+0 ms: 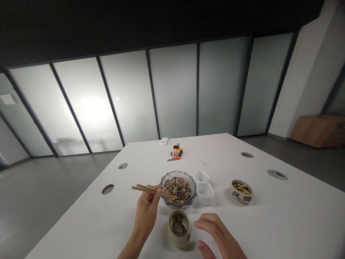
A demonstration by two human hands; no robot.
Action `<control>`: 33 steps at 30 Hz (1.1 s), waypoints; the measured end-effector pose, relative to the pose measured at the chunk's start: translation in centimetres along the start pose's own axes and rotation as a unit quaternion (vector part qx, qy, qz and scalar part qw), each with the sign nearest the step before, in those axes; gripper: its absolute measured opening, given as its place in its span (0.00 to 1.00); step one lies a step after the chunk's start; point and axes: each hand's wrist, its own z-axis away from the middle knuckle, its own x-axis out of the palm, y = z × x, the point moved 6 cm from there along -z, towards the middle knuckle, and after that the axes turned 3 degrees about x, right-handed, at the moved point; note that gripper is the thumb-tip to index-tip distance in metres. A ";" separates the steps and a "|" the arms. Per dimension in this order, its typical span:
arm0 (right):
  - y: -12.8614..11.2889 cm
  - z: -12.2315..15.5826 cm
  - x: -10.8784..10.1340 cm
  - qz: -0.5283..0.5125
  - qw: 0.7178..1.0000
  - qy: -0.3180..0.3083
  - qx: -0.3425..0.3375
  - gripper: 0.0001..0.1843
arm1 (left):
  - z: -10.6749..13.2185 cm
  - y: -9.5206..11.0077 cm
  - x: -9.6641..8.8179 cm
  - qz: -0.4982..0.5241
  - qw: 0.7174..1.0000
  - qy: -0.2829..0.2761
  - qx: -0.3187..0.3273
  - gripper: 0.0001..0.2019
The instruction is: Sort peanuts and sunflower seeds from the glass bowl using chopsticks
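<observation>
My left hand (150,205) is closed around a pair of chopsticks (145,188), whose tips reach over the sunflower seeds (176,189) heaped in a scalloped glass bowl (194,187). Whether the tips pinch a seed is too small to tell. In front of the bowl stands a ceramic cup (179,241) with some seeds at its bottom. Just right of that cup hovers my right hand (219,235), thumb and fingers apart, holding nothing. Two small white plastic containers (205,201) sit against the bowl's right side.
Further right is a round ceramic bowl (239,196) with peanuts in it. Behind the glass bowl lie a yellow toy vehicle (176,150), an orange-handled screwdriver-like toy (174,158) and a white box-shaped device (164,141). The white table (113,219) has several round holes.
</observation>
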 end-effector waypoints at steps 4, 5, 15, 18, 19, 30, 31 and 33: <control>0.5 -0.1 0.8 -0.036 0.999 -0.009 0.024 0.15 | 0.2 -2.0 0.5 0.018 0.999 -0.010 -0.043 0.30; 0.7 0.0 0.9 -0.045 0.998 -0.013 0.031 0.14 | 0.3 -2.3 0.4 0.020 0.999 -0.015 -0.047 0.30; 1.4 0.4 1.7 -0.083 0.993 -0.047 0.065 0.09 | 1.1 -2.7 -1.0 -0.024 0.992 -0.078 -0.101 0.27; 1.5 0.5 1.7 -0.084 0.993 -0.051 0.070 0.09 | 0.8 -2.3 -1.6 -0.018 0.993 -0.061 -0.103 0.26; 1.5 0.5 1.7 -0.084 0.992 -0.052 0.072 0.09 | 0.7 -2.1 -1.8 -0.012 0.994 -0.051 -0.096 0.25; 2.2 1.0 2.3 -0.085 0.991 -0.065 0.079 0.10 | -1.0 -3.0 -0.5 -0.002 0.997 -0.043 -0.064 0.20; 2.2 1.0 2.3 -0.084 0.991 -0.066 0.079 0.10 | -1.0 -3.2 -0.3 -0.004 0.997 -0.045 -0.065 0.19; 2.2 0.9 2.3 -0.081 0.991 -0.068 0.080 0.10 | -1.0 -3.5 -0.1 -0.008 0.997 -0.050 -0.066 0.19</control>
